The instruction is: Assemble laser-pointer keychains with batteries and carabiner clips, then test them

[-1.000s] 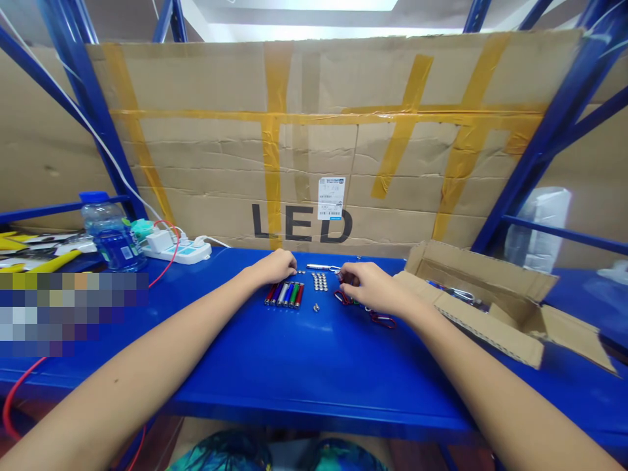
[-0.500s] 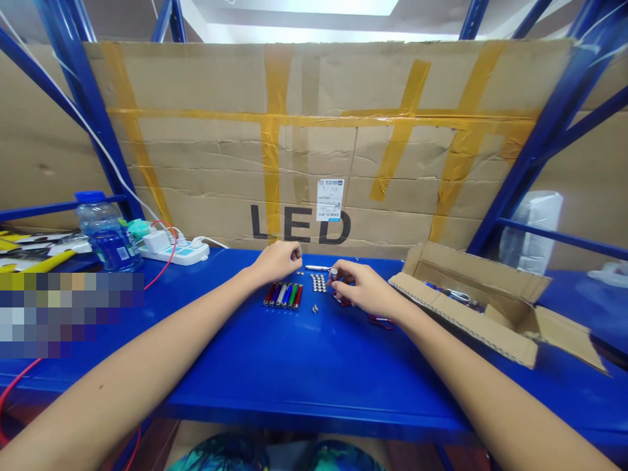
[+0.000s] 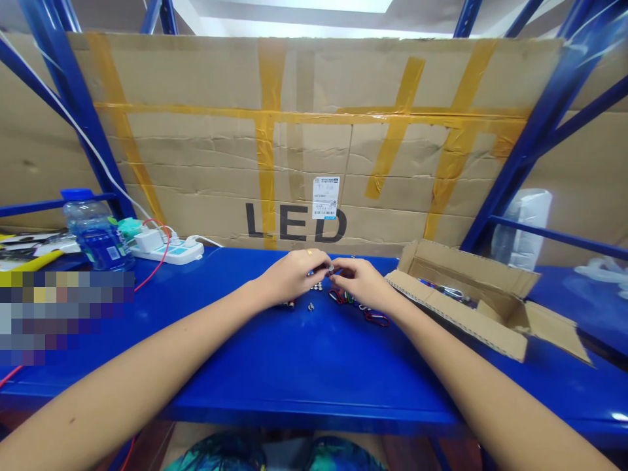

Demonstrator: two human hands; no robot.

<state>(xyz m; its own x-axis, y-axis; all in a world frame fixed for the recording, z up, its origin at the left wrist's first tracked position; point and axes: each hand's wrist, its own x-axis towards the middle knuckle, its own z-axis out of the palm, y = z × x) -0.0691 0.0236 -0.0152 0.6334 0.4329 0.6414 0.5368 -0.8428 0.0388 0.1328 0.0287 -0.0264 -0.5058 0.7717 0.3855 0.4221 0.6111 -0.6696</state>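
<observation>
Right now I'm over the middle of the blue steel worktop (image 3: 314,373), my left hand (image 3: 293,277) and right hand (image 3: 360,282) meeting at the tips, fingers (image 3: 343,265) pressed together and pinching a small silver part (image 3: 330,268) between them, just above the surface. Under my left hand, a cluster of silver studs (image 3: 316,286) and the ends of a row of coloured tubes (image 3: 289,304); a lone silver piece (image 3: 311,307) sits just nearer me. Red carabiners (image 3: 376,318) lie by my right wrist. Over to the right, an open cardboard box (image 3: 461,307) rests on the worktop with metal bits inside. Far left, a white power strip (image 3: 169,252) and a water bottle (image 3: 95,239). Beyond everything, a yellow-taped cardboard sheet printed LED (image 3: 304,150) stands against the blue rack uprights (image 3: 73,104).
</observation>
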